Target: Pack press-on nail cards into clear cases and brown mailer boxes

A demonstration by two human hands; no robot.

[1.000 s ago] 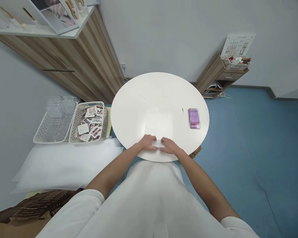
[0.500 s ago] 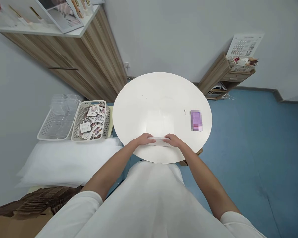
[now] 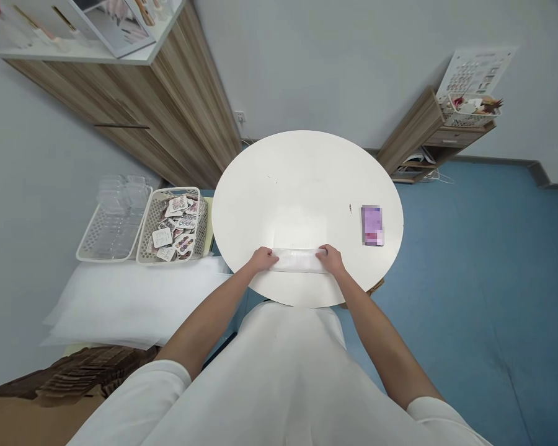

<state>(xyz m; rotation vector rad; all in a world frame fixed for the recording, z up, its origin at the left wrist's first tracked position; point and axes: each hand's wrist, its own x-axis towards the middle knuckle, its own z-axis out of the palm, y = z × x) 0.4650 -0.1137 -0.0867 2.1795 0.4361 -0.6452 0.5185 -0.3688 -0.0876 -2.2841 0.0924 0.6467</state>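
A folded strip of translucent white sheet (image 3: 299, 261) lies across the near part of the round white table (image 3: 307, 161). My left hand (image 3: 263, 259) is closed on its left end, thumb on top. At the right end, my right hand (image 3: 332, 259) grips it the same way, with the thumb pointing inward. Between the two hands the strip looks flat. Its material, plastic film or thin foam, is hard to tell. Farther to the right on the tabletop lies a purple packet (image 3: 372, 225), blurred by pixelation, apart from both hands.
Left of the table stand a white basket of printed cards (image 3: 175, 228) and a basket of clear plastic boxes (image 3: 116, 229). White sheets (image 3: 134, 297) are stacked nearer me, beside brown cardboard (image 3: 74, 378). A wooden cabinet (image 3: 181, 99) and a small shelf unit (image 3: 418, 136) stand behind.
My hands have moved apart, outward to the strip's two ends. More of the strip now shows flat between them. The view has shifted slightly.
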